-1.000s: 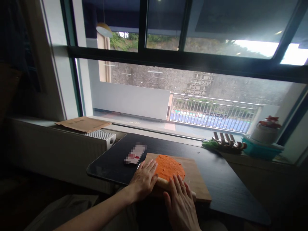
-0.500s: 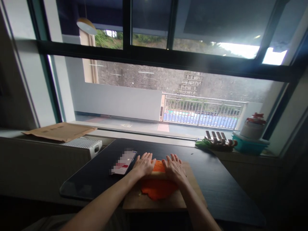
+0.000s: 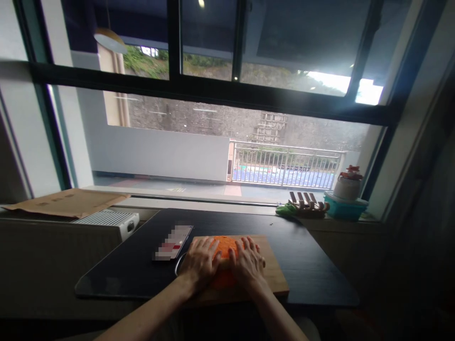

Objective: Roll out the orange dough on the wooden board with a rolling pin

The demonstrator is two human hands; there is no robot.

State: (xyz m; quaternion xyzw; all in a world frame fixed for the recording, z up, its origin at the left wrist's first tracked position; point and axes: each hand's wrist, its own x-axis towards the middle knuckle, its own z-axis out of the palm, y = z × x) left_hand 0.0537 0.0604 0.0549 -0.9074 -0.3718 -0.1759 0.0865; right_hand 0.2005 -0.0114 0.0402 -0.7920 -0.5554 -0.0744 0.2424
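A sheet of orange dough (image 3: 225, 245) lies flat on a wooden board (image 3: 277, 274). Across the dough rests a pale wooden rolling pin (image 3: 225, 263), mostly covered by my hands. My left hand (image 3: 201, 258) presses on its left part with fingers stretched forward. On its right part my right hand (image 3: 247, 259) lies palm down, fingers spread, with the pin's tip showing beside it. Neither hand wraps around the pin. Part of the dough on my side of the pin is hidden between my wrists.
A phone (image 3: 173, 244) lies on the black table (image 3: 313, 265) left of the board. A curved metal rim (image 3: 178, 265) shows by my left wrist. On the sill stand a rack (image 3: 309, 204), a green cloth (image 3: 286, 210) and a teal box (image 3: 344, 207). A brown envelope (image 3: 67, 201) lies at left.
My hands and the rolling pin have come back over the board toward me. More dough shows beyond the pin, less on my side. The view has shifted right.
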